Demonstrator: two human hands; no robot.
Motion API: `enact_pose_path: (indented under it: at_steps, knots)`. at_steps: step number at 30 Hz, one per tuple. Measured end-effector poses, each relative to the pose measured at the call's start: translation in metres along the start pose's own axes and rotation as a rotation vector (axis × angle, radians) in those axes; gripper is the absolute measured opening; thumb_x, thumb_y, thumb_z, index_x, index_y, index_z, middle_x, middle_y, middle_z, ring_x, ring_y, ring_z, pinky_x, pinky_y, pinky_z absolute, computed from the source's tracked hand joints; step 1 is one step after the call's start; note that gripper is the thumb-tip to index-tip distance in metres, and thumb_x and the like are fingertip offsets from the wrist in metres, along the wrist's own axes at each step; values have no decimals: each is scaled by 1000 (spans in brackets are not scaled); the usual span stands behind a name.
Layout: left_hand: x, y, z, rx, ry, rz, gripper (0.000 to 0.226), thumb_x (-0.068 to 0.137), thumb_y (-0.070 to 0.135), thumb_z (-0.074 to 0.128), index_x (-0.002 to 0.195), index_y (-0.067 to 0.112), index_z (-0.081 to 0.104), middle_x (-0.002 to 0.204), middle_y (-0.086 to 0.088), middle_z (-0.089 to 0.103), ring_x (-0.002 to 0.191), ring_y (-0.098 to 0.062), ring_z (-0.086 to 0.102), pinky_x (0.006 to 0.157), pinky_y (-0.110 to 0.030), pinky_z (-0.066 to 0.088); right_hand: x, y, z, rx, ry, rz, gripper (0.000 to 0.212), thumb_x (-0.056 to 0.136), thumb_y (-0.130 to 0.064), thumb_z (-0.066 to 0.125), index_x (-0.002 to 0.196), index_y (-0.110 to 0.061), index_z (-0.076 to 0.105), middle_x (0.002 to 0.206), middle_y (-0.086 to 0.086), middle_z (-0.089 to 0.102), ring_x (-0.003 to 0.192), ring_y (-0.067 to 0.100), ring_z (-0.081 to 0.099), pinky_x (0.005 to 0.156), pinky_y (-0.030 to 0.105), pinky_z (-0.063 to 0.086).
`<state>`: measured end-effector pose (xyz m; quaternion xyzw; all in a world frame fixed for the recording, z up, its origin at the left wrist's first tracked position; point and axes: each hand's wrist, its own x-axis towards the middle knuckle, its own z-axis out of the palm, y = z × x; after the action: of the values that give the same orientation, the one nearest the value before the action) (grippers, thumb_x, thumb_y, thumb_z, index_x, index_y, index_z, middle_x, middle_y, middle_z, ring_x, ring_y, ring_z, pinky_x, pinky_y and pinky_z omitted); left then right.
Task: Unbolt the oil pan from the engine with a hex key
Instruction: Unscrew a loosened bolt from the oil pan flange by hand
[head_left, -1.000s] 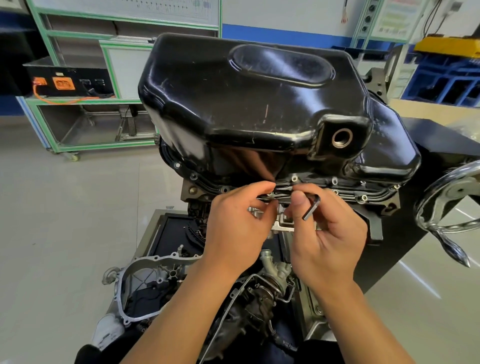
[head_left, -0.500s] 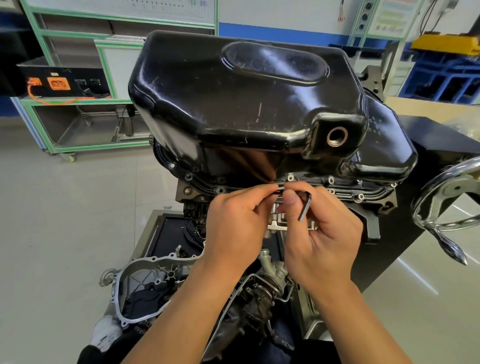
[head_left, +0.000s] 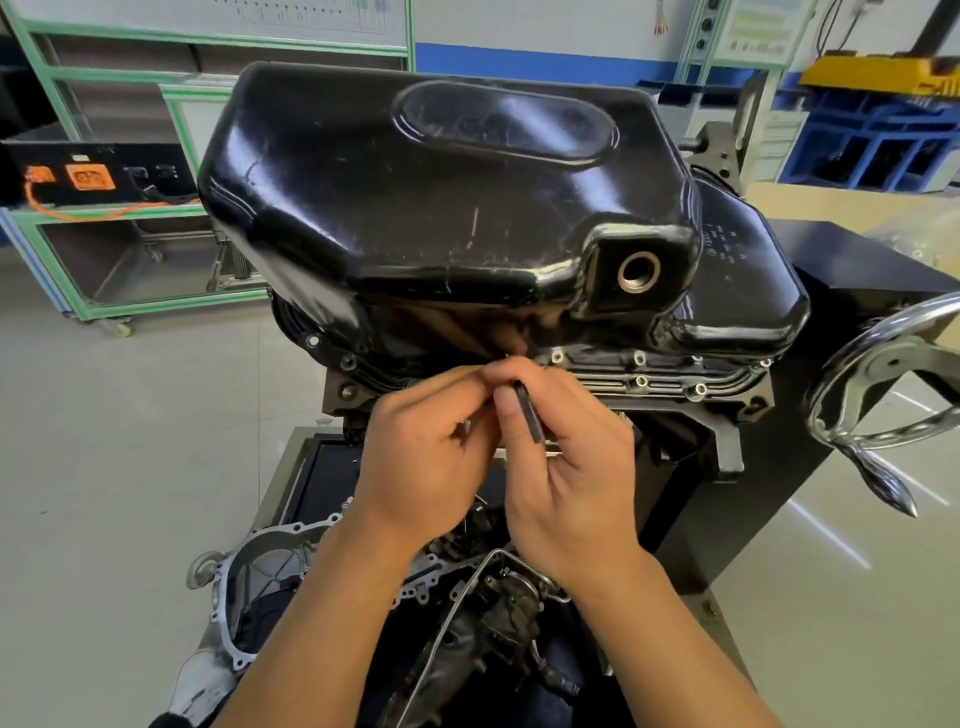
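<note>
Swung from slanting right to pointing down, the black L-shaped steel hex key (head_left: 529, 415) sits just below the glossy black metal oil pan (head_left: 441, 208), with the right hand (head_left: 576, 483) grip clamped on it and the left hand (head_left: 426, 457) grip pinching its tip, so the hidden bolt is probably unscrewing.

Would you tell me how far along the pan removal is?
Done: little shows; the pan sits on the engine, its drain hole open. In hand: the right hand and left hand hold the hex key at the near flange. Left: what look like bolts along the flange to the right.

Head camera — forward-down, near oil pan (head_left: 452, 218)
</note>
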<state>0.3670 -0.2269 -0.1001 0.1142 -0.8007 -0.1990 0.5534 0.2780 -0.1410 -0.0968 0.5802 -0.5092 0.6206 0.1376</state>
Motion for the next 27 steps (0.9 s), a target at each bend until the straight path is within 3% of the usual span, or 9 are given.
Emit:
enact_pose_path:
  at_steps: [3, 7, 10, 13, 16, 19, 22, 25, 27]
  knots:
    - [3, 6, -1, 20, 12, 34, 22, 94, -4, 60, 74, -1, 68, 76, 21, 50, 69, 10, 50, 67, -7, 39, 2, 0, 4, 31, 34, 14, 21, 100, -7, 52, 109, -3, 70, 94, -2, 68, 85, 14, 65, 75, 32, 53]
    - [4, 10, -1, 19, 56, 3, 22, 92, -7, 63, 72, 1, 70, 73, 33, 44, 63, 15, 49, 65, -1, 34, 2, 0, 7, 35, 126, 46, 18, 95, -10, 60, 107, -3, 72, 87, -1, 70, 81, 9, 65, 75, 20, 51]
    - [5, 12, -1, 1, 86, -60, 13, 86, -6, 72, 80, 4, 77, 69, 31, 49, 56, 8, 49, 57, -6, 38, 3, 2, 6, 26, 201, 48, 16, 87, -10, 75, 100, 0, 74, 72, -4, 58, 68, 2, 53, 69, 13, 42]
    - [5, 17, 0, 10, 106, -75, 13, 83, -4, 74, 76, 6, 75, 59, 26, 45, 49, -2, 43, 49, -14, 38, 5, 3, 0, 37, 259, 39, 13, 80, -6, 81, 89, -1, 75, 72, 3, 63, 67, 9, 56, 69, 14, 43]
    - [6, 17, 0, 7, 146, -98, 14, 78, -6, 75, 72, 6, 72, 54, 11, 52, 48, -8, 47, 48, -17, 39, 3, 2, -3, 27, 262, 20, 9, 78, -3, 82, 81, -3, 74, 71, 6, 63, 66, 13, 56, 66, 16, 43]
    - [4, 15, 0, -24, 123, -102, 10, 78, -4, 76, 80, 5, 74, 58, 4, 61, 49, -10, 53, 49, -19, 42, 0, 2, -3, 6, 245, 5, 11, 79, 4, 80, 86, -4, 75, 75, 4, 64, 67, 11, 56, 68, 15, 43]
    - [5, 17, -4, -7, 76, -36, 10, 83, 6, 73, 93, 7, 76, 76, 25, 57, 51, -4, 52, 49, -17, 43, -1, 3, -3, 15, 222, -24, 15, 84, 5, 75, 96, -3, 74, 82, 6, 66, 74, 12, 60, 72, 16, 46]
    - [5, 19, -8, -19, 10, 37, 24, 87, 5, 68, 109, 13, 73, 92, 30, 57, 57, -1, 54, 52, -12, 43, -1, 3, -4, 26, 182, -36, 10, 89, 1, 67, 98, 1, 72, 83, 9, 66, 77, 13, 59, 73, 18, 45]
    - [5, 18, -10, -56, -48, 35, 31, 90, 0, 67, 116, 18, 69, 92, 33, 58, 58, 1, 55, 58, -7, 42, 0, 4, -5, 25, 164, -37, 13, 90, -1, 63, 99, 3, 71, 80, 12, 64, 76, 17, 57, 71, 20, 45]
